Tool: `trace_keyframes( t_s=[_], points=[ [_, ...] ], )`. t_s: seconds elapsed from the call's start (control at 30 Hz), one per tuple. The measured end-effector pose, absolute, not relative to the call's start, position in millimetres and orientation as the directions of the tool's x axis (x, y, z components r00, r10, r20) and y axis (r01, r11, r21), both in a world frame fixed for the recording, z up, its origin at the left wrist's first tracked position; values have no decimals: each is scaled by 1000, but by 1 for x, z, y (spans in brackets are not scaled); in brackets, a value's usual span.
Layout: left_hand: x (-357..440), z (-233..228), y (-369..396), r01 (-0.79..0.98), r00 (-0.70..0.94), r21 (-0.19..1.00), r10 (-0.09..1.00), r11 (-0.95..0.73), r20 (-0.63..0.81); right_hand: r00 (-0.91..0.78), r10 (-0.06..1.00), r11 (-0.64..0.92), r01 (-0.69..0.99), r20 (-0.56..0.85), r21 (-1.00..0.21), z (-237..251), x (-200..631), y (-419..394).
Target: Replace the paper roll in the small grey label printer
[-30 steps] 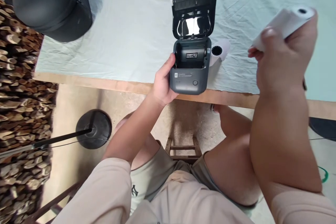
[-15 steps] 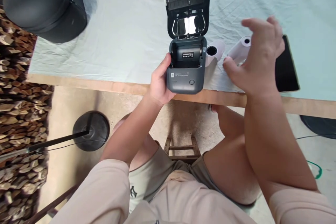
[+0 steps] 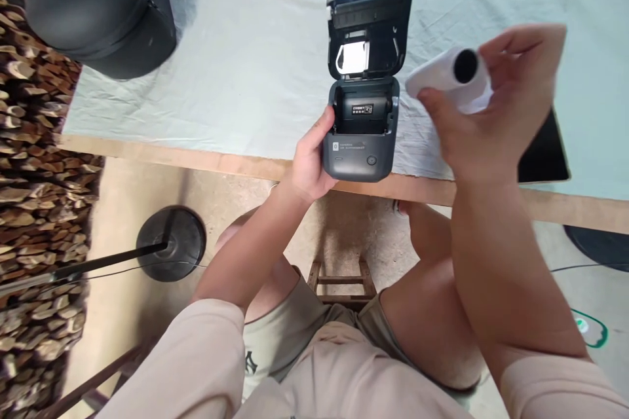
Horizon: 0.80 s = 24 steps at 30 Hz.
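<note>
One label printer [image 3: 361,137], dark grey, stands at the near edge of the table [image 3: 221,160], on one pale green cloth [image 3: 246,59]; its lid [image 3: 369,29] is raised upright, the roll bay open to view. The left hand [image 3: 309,167] grips the printer's left side, thumb curled over the bay rim, fingers closed against the casing. The right hand [image 3: 496,111] is lifted above the table to the right of the printer, clamped on one white paper roll [image 3: 449,78]; the roll's dark core end faces the camera; thumb below, fingers over the top. One dark tablet [image 3: 543,154] lies flat behind the right hand, partly hidden. One black case [image 3: 98,6] sits at the far left of the cloth, well apart from the printer.
</note>
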<state>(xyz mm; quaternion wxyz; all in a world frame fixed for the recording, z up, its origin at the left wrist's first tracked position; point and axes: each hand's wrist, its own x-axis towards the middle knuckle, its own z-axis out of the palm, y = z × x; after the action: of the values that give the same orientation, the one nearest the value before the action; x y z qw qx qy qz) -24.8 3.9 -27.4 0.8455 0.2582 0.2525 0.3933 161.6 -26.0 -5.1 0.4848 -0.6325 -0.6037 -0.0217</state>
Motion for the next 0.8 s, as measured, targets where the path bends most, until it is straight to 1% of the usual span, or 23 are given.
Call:
trace_keyframes(
  t_s=[0.07,0.1,0.13,0.2,0.23,0.3,0.37,0.47,0.53,0.6,0.73,0.8],
  points=[
    [-24,-27,3,-521,556,654,799,548,-227,270,644,396,683,716,-614,5,157,-28],
    [-23,-27,2,-511,549,671,804,538,-227,254,625,448,657,738,-606,9,153,-30],
    [-23,-26,1,-502,543,686,809,527,-224,194,656,461,662,729,-591,13,148,-32],
    [-22,-26,-1,-490,536,712,818,503,-209,66,751,414,728,657,-547,19,139,-37],
    [-22,-27,-1,-488,536,722,821,491,-197,27,785,378,771,619,-513,21,135,-39],
    [-22,-27,-3,-473,547,744,819,472,-173,9,832,284,852,555,-440,22,130,-41],
    [-21,-27,-4,-441,571,767,805,467,-162,27,854,201,904,520,-377,22,130,-42],
    [-21,-27,-5,-402,608,776,775,486,-171,51,889,139,918,456,-373,21,136,-40],
    [-21,-27,-5,-401,620,766,764,502,-176,46,909,134,909,415,-395,21,139,-39],
    [-21,-28,-4,-411,626,754,760,512,-174,22,922,141,911,387,-388,22,139,-40],
    [-21,-28,-5,-416,614,759,771,501,-172,22,924,104,947,381,-305,22,134,-40],
    [-20,-27,-5,-410,600,777,783,478,-165,9,937,95,955,348,-280,20,132,-39]
  ],
)
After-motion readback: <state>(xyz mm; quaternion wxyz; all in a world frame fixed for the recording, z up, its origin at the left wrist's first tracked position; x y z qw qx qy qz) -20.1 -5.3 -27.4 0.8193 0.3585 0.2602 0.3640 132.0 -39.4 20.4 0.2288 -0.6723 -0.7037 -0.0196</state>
